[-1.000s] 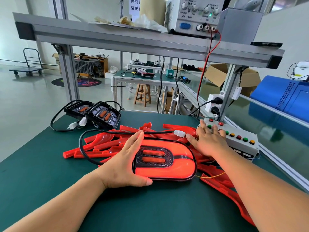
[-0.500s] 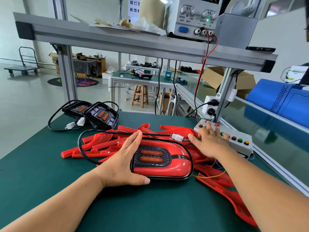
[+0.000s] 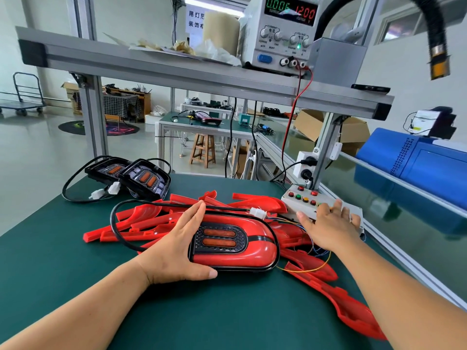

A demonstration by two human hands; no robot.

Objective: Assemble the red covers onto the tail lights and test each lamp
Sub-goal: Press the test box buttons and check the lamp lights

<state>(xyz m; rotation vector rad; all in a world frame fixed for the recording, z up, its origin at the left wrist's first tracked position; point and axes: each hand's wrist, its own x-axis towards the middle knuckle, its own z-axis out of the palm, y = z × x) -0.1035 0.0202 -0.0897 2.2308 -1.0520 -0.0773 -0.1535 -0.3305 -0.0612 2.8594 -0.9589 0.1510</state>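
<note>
1. My left hand (image 3: 177, 248) lies against the left end of the tail light (image 3: 242, 251). The fingers are straight and together along its far edge and the thumb is stretched along its near edge; nothing curls round it.
2. The tail light, red cover fitted, lies face up on the green table mat (image 3: 50, 261) before me, partly on a pile of loose red covers (image 3: 141, 218). Its black cable (image 3: 115, 223) loops left and ends in a white connector (image 3: 257, 212).
3. My right hand (image 3: 328, 228) rests palm down on the button box (image 3: 293, 198), fingers straight and spread. I cannot tell which button they touch.
4. Power supply (image 3: 280, 54), on the shelf above: the green display reads 0.006 over CURRENT, the red reads 12.00 over VOLTAGE. The knobs are marked COARSE and FINE.
5. Two uncovered tail lights (image 3: 144, 178) lie at the table's far left.
6. White sign (image 3: 195, 20): Chinese characters, partly hidden.
</note>
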